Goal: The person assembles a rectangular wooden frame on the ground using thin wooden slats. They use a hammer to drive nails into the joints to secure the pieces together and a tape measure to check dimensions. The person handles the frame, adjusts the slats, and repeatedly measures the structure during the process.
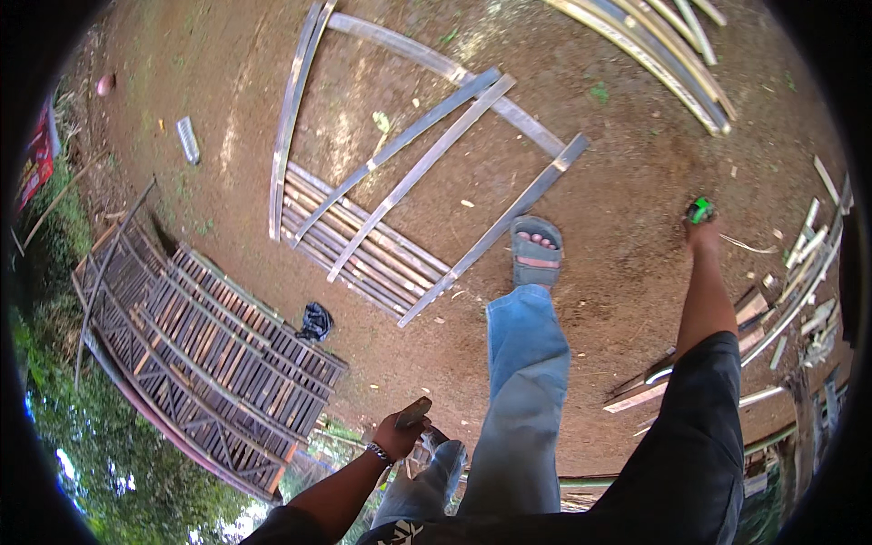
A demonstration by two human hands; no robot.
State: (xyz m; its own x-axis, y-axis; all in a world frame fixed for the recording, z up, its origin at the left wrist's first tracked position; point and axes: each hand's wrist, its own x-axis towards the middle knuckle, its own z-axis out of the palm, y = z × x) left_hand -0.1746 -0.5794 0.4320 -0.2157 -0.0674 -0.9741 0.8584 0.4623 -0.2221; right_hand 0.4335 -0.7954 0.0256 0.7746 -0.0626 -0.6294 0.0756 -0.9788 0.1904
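Left hand: the left hand hangs low at the near centre, arm bent at the elbow, a metal bracelet on the wrist, fingers closed around a dark flat-handled tool that points up and right.
Right hand: the right hand stretches far out to the right on a straight arm, fingers wrapped around a small green object.
Leg: a blue-jeaned leg steps forward, grey sandal planted on the brown dirt ground.
Frame: a half-built frame of grey bamboo slats lies just left of the sandal.
Panel: a finished dark bamboo lattice panel lies near left.
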